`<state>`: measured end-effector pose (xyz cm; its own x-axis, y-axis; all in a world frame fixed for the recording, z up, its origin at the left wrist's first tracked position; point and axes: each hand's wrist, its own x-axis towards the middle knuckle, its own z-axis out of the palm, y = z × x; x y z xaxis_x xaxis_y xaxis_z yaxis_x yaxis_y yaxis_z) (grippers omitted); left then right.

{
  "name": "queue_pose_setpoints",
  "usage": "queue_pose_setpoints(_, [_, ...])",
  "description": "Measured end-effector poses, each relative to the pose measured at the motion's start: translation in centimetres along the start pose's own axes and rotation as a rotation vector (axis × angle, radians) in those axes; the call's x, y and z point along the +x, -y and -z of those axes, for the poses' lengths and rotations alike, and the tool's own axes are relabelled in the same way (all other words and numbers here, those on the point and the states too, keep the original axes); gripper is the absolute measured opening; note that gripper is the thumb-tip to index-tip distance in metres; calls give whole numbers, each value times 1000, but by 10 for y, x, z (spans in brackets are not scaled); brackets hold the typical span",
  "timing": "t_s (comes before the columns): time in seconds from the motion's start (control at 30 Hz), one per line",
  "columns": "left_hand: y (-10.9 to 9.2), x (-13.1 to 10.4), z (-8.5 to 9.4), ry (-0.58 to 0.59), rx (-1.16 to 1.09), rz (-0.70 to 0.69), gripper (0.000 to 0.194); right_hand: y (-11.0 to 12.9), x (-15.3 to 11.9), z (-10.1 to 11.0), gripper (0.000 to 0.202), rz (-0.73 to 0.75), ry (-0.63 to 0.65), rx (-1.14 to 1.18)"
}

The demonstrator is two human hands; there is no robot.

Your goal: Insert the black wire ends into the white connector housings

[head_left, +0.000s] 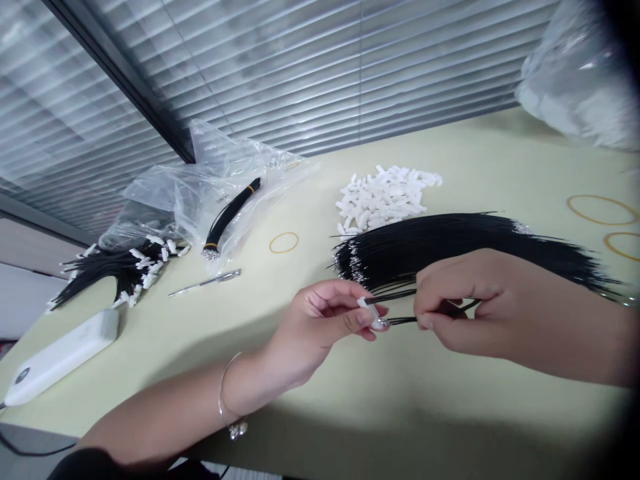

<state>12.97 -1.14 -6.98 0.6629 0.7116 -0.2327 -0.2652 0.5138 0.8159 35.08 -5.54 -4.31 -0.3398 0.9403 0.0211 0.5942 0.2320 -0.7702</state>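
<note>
Connector (pixel 371 311) (white), left hand (pixel 325 321) pinching, right hand (pixel 467 300) curled

We count two hands (pixel 317 320), one held white connector (pixel 369 313), one banded wire bundle (pixel 231 218), one pen (pixel 206 283), one bracelet (pixel 239 429), one white device (pixel 63 358), and three rubber bands (pixel 595 196) directly on the counter (pixel 475 157); the piled connectors (pixel 383 197) and black wires (pixel 425 247) we cannot number.

The pale table (pixel 475 413) carries black wires (pixel 450 243) (a thick sheaf), white connectors (pixel 385 195), a clear bag (pixel 190 200).
</note>
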Motion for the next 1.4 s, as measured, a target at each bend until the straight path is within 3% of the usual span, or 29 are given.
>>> queue_pose_setpoints(0.77, [2,3,1,-28,36,25,20,-1,2,-2,19,124,-24,-110])
queue_pose_setpoints(1.4, [2,3,0,-32,23,13,16,1,-1,-2,18,7,17,-106])
